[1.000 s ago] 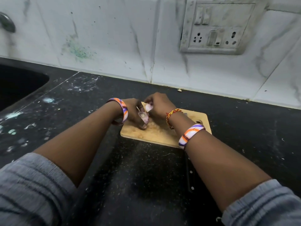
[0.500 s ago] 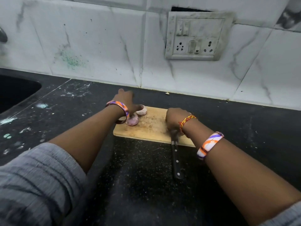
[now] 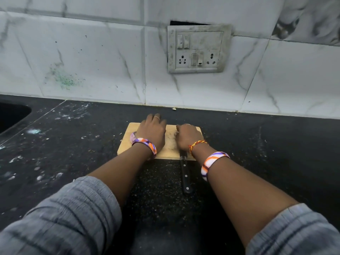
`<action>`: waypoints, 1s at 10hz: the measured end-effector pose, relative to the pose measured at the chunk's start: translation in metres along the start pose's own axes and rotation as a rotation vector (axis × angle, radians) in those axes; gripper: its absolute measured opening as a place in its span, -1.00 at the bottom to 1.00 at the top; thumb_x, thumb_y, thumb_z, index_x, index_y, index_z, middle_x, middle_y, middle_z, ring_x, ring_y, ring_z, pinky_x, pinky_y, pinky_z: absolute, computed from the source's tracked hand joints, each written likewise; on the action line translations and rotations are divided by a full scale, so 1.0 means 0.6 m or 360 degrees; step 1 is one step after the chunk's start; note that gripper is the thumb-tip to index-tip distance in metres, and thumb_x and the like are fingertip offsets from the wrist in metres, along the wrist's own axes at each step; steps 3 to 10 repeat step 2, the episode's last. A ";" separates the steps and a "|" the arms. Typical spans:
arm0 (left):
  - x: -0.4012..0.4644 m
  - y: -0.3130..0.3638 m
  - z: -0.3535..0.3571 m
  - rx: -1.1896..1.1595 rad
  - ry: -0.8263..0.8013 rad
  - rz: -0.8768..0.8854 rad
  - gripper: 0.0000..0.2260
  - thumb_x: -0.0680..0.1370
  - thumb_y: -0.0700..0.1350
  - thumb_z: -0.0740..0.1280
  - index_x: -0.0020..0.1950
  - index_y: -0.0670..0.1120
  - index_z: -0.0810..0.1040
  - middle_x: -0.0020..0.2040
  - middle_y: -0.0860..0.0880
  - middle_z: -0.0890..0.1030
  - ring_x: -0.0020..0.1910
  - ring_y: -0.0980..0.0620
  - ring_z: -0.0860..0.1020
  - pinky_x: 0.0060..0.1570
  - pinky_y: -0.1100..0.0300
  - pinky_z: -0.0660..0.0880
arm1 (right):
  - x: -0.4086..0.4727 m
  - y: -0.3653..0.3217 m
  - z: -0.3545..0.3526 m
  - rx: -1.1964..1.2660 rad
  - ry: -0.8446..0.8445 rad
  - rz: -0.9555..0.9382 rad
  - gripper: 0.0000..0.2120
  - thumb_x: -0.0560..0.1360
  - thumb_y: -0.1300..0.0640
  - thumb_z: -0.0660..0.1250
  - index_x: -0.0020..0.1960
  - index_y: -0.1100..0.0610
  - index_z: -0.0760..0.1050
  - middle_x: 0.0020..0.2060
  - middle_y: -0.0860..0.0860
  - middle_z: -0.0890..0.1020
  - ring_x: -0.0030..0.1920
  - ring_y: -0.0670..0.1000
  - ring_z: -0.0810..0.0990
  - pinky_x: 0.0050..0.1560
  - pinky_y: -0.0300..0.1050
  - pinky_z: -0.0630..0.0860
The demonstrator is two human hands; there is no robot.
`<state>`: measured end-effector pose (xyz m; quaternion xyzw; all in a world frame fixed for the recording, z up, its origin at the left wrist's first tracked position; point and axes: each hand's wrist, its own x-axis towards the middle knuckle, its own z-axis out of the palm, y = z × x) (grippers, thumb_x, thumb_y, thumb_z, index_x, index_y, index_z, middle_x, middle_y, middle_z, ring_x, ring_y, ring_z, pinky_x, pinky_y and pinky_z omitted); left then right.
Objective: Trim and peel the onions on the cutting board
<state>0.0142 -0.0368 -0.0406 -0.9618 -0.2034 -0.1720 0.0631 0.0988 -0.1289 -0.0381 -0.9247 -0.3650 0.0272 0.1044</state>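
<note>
A small wooden cutting board (image 3: 125, 146) lies on the black counter near the wall. My left hand (image 3: 152, 132) rests palm down on its left half, fingers spread and reaching past the far edge. A peeled pinkish onion (image 3: 132, 137) shows beside that wrist; any other onion is hidden under the hand. My right hand (image 3: 187, 137) sits curled on the board's right half, over the blade of a knife. The knife's black riveted handle (image 3: 184, 173) lies free, running from the board's near edge onto the counter.
The speckled black counter (image 3: 257, 153) runs all around the board. A sink basin (image 3: 12, 115) opens at the far left. White marble-look tiles and a grimy switch-and-socket plate (image 3: 197, 49) stand behind. A small peel scrap (image 3: 173, 108) lies at the wall's foot.
A second ago both hands held an onion together over the board. They then parted; the left now lies flat on the board, the right curled over the blade. The knife stayed put.
</note>
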 end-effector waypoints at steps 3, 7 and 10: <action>-0.045 0.029 -0.029 0.0053 0.0027 0.0104 -0.62 0.58 -0.07 0.09 0.37 -0.17 0.24 0.41 -0.18 0.28 0.37 -0.16 0.25 0.30 0.03 0.27 | -0.065 0.027 -0.006 -0.0120 -0.0007 -0.0045 -0.45 0.62 -0.03 -0.02 0.52 0.17 -0.05 0.53 0.11 -0.04 0.52 0.14 -0.10 0.47 0.12 -0.01; -0.045 0.029 -0.029 0.0053 0.0027 0.0104 -0.62 0.58 -0.07 0.09 0.37 -0.17 0.24 0.41 -0.18 0.28 0.37 -0.16 0.25 0.30 0.03 0.27 | -0.065 0.027 -0.006 -0.0120 -0.0007 -0.0045 -0.45 0.62 -0.03 -0.02 0.52 0.17 -0.05 0.53 0.11 -0.04 0.52 0.14 -0.10 0.47 0.12 -0.01; -0.045 0.029 -0.029 0.0053 0.0027 0.0104 -0.62 0.58 -0.07 0.09 0.37 -0.17 0.24 0.41 -0.18 0.28 0.37 -0.16 0.25 0.30 0.03 0.27 | -0.065 0.027 -0.006 -0.0120 -0.0007 -0.0045 -0.45 0.62 -0.03 -0.02 0.52 0.17 -0.05 0.53 0.11 -0.04 0.52 0.14 -0.10 0.47 0.12 -0.01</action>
